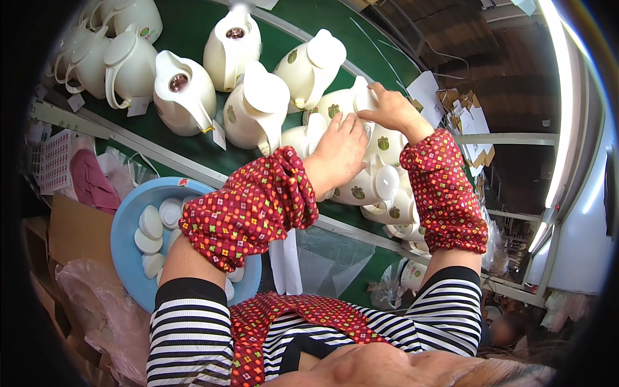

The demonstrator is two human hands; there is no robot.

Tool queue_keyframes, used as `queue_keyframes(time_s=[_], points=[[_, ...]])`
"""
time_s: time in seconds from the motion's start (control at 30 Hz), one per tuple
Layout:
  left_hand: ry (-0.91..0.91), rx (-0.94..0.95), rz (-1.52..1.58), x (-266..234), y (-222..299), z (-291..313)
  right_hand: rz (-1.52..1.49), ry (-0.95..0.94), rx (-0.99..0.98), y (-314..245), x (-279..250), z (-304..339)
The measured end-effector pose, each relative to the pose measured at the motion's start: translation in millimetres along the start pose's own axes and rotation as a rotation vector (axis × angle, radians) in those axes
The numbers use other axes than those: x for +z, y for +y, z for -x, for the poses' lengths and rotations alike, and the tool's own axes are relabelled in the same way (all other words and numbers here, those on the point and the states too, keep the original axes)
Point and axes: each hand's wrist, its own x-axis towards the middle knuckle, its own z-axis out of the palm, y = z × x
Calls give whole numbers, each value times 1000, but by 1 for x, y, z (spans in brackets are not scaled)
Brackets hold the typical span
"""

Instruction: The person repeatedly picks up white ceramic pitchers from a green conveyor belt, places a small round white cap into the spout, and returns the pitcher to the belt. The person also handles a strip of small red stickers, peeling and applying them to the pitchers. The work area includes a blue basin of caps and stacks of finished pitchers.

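My right hand (394, 111) pinches the white lid (365, 100) of a cream vacuum jug (342, 98) between thumb and fingers. Lower and to the left, my left hand (342, 153) lies over the jugs with its fingers stretched out. It partly hides a cream jug (294, 138) beside it. Just left of that stands a lidded jug (259, 97). Two jugs further left, one nearer (184, 106) and one farther (231, 55), have uncovered tops showing a shiny inside. Several jugs with green leaf emblems (358, 192) crowd to the right, under my right forearm.
The jugs are on a green surface (138, 148) edged by a metal rail (122, 137). A blue basin (122, 242) holds several white round lids (151, 221) at lower left. Clear plastic sheeting (332, 258) hangs near my body. Cardboard (80, 222) stands left of the basin.
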Motion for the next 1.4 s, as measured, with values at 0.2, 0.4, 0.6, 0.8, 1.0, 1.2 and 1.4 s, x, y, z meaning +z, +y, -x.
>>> queue_keyframes(time_s=[0.2, 0.4, 0.6, 0.8, 1.0, 1.2, 1.4], points=[[-168, 52, -16, 2, -2, -1, -53, 10, -451, 8, -8, 8], [-215, 74, -55, 3, -2, -2, 120, -9, -297, 2, -11, 14], [-236, 106, -117, 8, -2, -3, 95, 52, -48, 3, -10, 5], [-293, 113, -175, 3, -1, -6, 70, 7, 67, -9, 10, -5], [-348, 115, -154, -2, -1, -7, -84, 57, -343, 0, -2, 17], [-300, 141, -129, 6, -2, -6, 39, 84, -648, 23, 4, 17], [-289, 126, -70, 9, -4, -6, -97, 224, -96, -7, 15, 12]])
